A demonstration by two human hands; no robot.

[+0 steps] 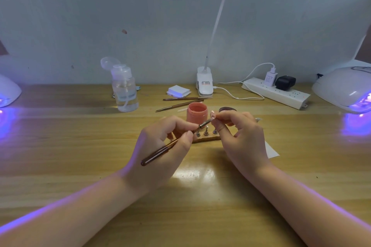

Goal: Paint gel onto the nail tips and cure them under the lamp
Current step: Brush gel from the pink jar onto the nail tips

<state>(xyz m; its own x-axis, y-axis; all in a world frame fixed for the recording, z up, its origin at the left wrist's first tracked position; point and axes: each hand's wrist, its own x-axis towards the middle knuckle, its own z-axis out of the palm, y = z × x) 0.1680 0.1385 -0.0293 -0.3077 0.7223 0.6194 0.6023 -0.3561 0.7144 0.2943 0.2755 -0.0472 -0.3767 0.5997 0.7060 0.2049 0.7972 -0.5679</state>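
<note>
The nail tip [212, 114] was held up over the table [80, 146], pinched on its little stick between the thumb and fingers of the right hand [241, 138]. It sat just right of the brush [172, 143] end, and the bristles touched it or nearly did; too small to tell. The brush's long axis ran from lower left up to the right, pointing straight at the tip. The left hand [160, 146] gripped the brush pen-style, fingers pressed together on the shaft, so that hand did the stroke and the right only steadied.

Directly below, a stand [206, 136] carried more pegs, close under both hands. The open pink jar [197, 112] stood just behind, with its lid [227, 109] to the right. Nothing blocked the stroke.

A lit curing lamp [345, 88] sat far right, well apart, nearer the right hand; another lamp [8, 92] glowed far left. A pump bottle [124, 90], spare brushes [180, 102] and a power strip [277, 92] lay further back.
</note>
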